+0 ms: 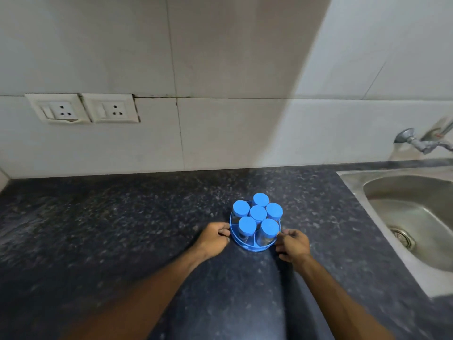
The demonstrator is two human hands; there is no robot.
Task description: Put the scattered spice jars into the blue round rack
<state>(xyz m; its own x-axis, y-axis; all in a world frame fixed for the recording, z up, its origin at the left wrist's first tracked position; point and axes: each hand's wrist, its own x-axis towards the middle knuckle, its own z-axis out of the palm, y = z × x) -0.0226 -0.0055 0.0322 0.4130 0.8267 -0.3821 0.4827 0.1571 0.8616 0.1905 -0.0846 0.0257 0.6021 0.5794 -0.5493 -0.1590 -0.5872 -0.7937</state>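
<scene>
Dark speckled table (122, 217), frame centre: rack (255, 247) held six jars (257, 213); left hand (215, 235) and right hand (291, 244) gripped its rim. Advisable: move it level, slowly.

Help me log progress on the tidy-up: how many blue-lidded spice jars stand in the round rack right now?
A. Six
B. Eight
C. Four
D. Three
A. Six blue lids show in the blue round rack: five in a ring around a centre jar, with no loose jars on the countertop; the left hand and right hand sit at the rack's sides.
</scene>
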